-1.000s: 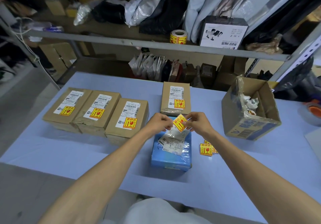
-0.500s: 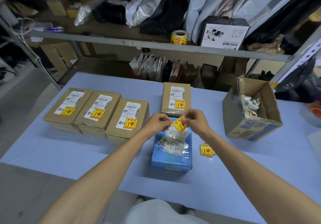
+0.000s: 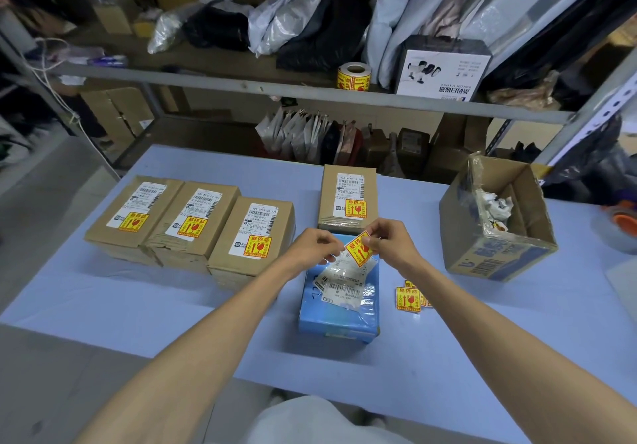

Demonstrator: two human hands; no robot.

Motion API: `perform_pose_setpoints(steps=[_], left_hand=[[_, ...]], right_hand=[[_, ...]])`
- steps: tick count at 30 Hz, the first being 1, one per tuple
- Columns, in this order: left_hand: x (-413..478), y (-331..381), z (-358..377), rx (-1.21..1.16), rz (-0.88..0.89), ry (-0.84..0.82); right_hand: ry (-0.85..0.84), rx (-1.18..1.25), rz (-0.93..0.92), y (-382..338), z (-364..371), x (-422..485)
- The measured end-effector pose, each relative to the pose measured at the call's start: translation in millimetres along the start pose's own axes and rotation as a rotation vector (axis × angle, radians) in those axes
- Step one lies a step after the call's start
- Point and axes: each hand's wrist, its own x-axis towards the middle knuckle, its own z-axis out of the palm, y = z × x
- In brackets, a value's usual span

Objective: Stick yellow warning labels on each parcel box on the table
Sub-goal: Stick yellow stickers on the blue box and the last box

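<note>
Both hands hold one yellow warning label (image 3: 359,249) just above the far end of a blue parcel (image 3: 339,309) in the middle of the table. My left hand (image 3: 319,245) pinches its left edge and my right hand (image 3: 389,240) pinches its upper right corner. The blue parcel carries a crumpled white shipping slip. Three brown parcel boxes stand in a row at the left (image 3: 132,216) (image 3: 193,226) (image 3: 253,236), and another brown box (image 3: 348,198) stands behind the blue parcel; each of these bears a yellow label.
Loose yellow labels (image 3: 409,299) lie on the blue table (image 3: 482,340) right of the blue parcel. An open cardboard box (image 3: 496,223) with scraps stands at the right. A label roll (image 3: 354,76) sits on the shelf behind.
The hands and the label have shifted only slightly; the label stays held over the blue parcel's far end, tilted a little more.
</note>
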Motion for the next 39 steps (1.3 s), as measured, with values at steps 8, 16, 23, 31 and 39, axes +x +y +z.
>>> perform_pose_setpoints(steps=[8,16,23,31,39], left_hand=[[-3,4,1,0.006,0.013,-0.029],[-4,3,4,-0.016,-0.009,-0.031],[-4,2,5,-0.037,-0.009,-0.039],[-1,1,9,-0.101,-0.015,-0.015],[-2,0,10,-0.117,0.005,-0.013]], right_hand=[[-0.051,-0.008,0.033,0,-2,-2],[-0.051,-0.002,0.047,1,0,-5],[-0.051,-0.008,0.044,2,2,-6],[0.061,0.081,0.001,1,15,-8],[-0.050,0.095,-0.004,-4,18,-12]])
